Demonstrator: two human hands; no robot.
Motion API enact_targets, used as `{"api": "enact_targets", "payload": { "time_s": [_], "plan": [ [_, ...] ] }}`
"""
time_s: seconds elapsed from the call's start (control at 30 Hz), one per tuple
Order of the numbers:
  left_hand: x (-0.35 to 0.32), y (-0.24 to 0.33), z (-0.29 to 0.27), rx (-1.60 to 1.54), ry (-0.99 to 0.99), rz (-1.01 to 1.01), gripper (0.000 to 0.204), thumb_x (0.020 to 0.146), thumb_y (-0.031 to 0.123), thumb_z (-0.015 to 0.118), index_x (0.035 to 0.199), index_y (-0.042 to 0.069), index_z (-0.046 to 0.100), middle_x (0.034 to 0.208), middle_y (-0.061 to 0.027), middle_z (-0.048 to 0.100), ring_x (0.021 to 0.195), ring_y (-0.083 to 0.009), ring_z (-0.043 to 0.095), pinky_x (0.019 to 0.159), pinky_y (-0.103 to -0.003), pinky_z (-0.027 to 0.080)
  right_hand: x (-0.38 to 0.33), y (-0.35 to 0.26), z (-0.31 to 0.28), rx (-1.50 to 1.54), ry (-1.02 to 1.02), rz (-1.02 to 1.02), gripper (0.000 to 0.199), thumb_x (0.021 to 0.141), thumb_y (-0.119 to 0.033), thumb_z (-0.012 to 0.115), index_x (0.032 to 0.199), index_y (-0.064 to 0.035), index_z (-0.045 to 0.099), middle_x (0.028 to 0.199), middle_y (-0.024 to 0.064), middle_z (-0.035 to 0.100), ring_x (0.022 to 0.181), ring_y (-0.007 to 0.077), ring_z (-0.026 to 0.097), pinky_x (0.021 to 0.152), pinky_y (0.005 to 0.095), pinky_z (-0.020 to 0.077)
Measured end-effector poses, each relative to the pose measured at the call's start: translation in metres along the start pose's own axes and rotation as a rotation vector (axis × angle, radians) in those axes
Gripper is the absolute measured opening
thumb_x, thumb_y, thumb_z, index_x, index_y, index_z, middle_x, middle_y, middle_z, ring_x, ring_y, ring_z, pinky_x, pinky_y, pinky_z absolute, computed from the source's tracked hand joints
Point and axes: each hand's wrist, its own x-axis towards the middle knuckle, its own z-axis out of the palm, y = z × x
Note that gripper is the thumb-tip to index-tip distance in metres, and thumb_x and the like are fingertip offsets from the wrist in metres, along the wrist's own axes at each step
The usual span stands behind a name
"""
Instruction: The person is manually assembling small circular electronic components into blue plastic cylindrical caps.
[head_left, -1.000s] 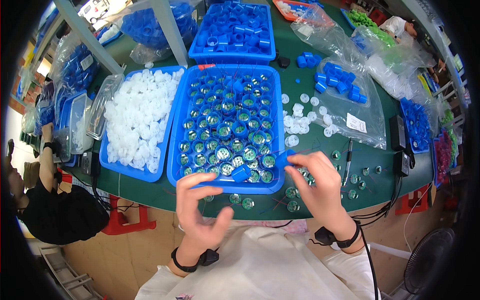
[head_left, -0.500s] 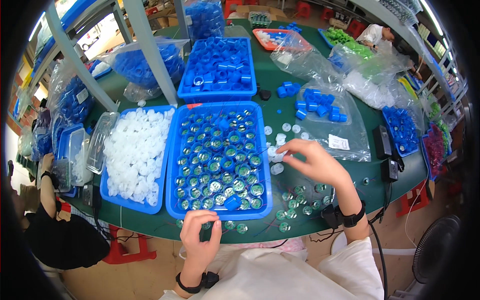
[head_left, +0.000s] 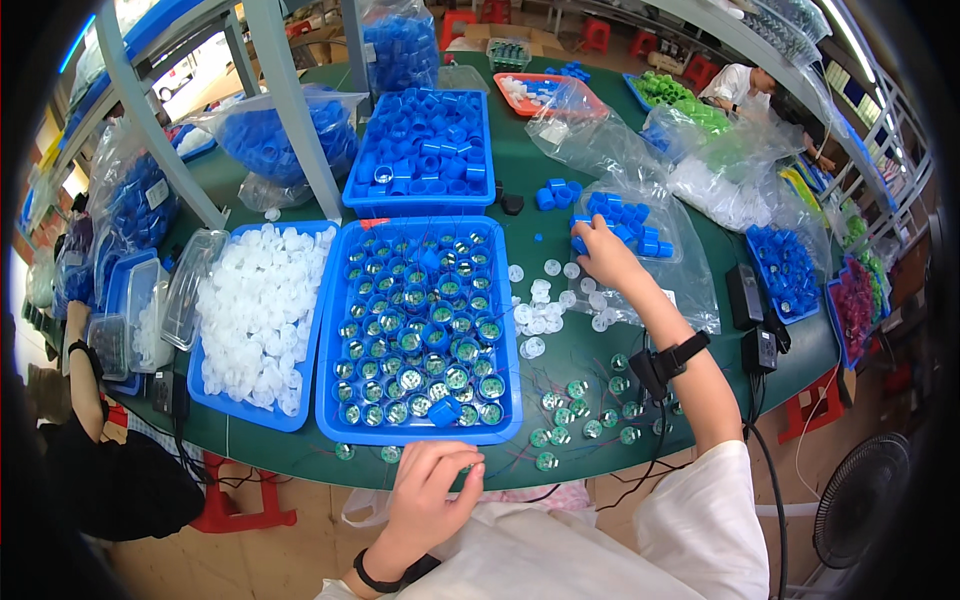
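A: Where is the right hand?

B: The right hand [head_left: 610, 257] is out over the right side of the green table [head_left: 290, 448], at the left edge of a small pile of blue cups [head_left: 630, 222]. Those lie on a clear plastic bag [head_left: 690, 290].

A: Has it got hold of one?

B: I can't tell. The fingers are bent down, with their tips among the cups, and the hand hides the rest.

A: And the left hand?

B: The left hand [head_left: 430, 492] is just beside the near edge of the middle blue tray [head_left: 512, 370]. Its fingers curl toward the thumb; whether they pinch anything, I can't tell.

A: What's in that tray?

B: Blue cups with green circuit boards inside, packed close. One loose cup [head_left: 445, 411] lies tipped on top, near the front.

A: What else is close by?

B: Loose circuit boards [head_left: 580, 409] with thin wires to the right of the tray, and white discs [head_left: 540, 315] beyond them. On the left stands a tray of white pieces [head_left: 260, 310]; at the far side, another blue tray [head_left: 420, 206] full of cups.
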Motion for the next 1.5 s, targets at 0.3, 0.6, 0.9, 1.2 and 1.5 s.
{"api": "enact_targets", "payload": {
  "time_s": [0.3,0.6,0.9,1.2,1.5],
  "plan": [
    [0.010,0.009,-0.004,-0.147,-0.134,-0.024,0.031,0.070,-0.003,0.069,0.100,0.002,0.061,0.100,-0.0126,0.060,0.087,-0.0243,0.060,0.074,-0.032,0.049,-0.071,-0.075,-0.064,0.285,-0.001,-0.126,0.030,0.078,-0.009,0.065,0.105,-0.0047,0.053,0.095,0.0145,0.054,0.088,0.0318,0.057,0.074,0.0407,0.0461],
    [-0.012,0.009,0.031,-0.530,-0.291,-0.198,0.060,0.070,0.005,0.077,0.124,0.002,0.050,0.121,-0.0155,0.053,0.102,-0.0259,0.059,0.082,-0.033,0.051,-0.198,-0.189,-0.059,0.804,-0.196,-0.165,0.025,0.081,-0.007,0.064,0.105,-0.0004,0.059,0.087,0.0122,0.058,0.080,0.0291,0.057,0.067,0.0353,0.0460],
    [-0.067,-0.008,0.029,-0.814,-0.238,-0.445,0.045,0.090,0.031,0.058,0.115,-0.006,0.047,0.101,-0.0205,0.063,0.087,-0.0239,0.064,0.076,-0.035,0.053,-0.260,-0.158,0.000,0.367,0.125,-0.065,0.034,0.068,0.007,0.059,0.101,-0.0011,0.061,0.102,0.0087,0.060,0.079,0.0244,0.056,0.068,0.0342,0.0465],
    [-0.088,-0.014,0.022,-0.738,-0.203,-0.423,0.043,0.090,0.029,0.059,0.114,-0.005,0.049,0.094,-0.0156,0.062,0.086,-0.0211,0.062,0.077,-0.033,0.052,-0.236,-0.144,0.004,0.103,-0.020,-0.417,0.031,0.068,-0.006,0.058,0.099,-0.0031,0.061,0.095,0.0038,0.057,0.081,0.0188,0.051,0.071,0.0302,0.0437],
    [-0.064,-0.011,0.023,-0.707,-0.322,-0.167,0.046,0.080,0.022,0.072,0.114,-0.005,0.056,0.110,-0.0149,0.052,0.091,-0.0213,0.060,0.076,-0.032,0.051,-0.257,-0.172,-0.004,0.419,0.288,-0.218,0.035,0.062,0.003,0.072,0.096,-0.0027,0.066,0.086,0.0054,0.059,0.077,0.0220,0.054,0.065,0.0315,0.0430]
  ]
}}
